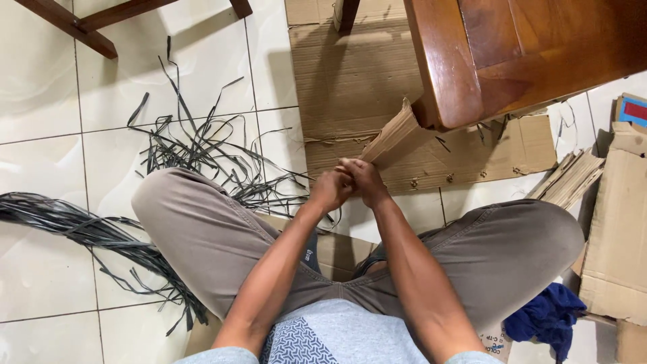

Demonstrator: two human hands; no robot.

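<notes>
Cardboard strip [394,135] slanting up-right toward table [472,61], lower end in both hands' [350,182] closed fingers.

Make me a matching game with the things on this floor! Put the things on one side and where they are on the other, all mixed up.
Things:
1. folded cardboard strip
2. dark strips
3. blue cloth
4. wooden table

Places:
A. bottom right, beside the knee
B. top right, above the flat cardboard
C. scattered on the white tiles, left
D. between both hands, centre

Pairs: 1-D, 2-C, 3-A, 4-B
</notes>
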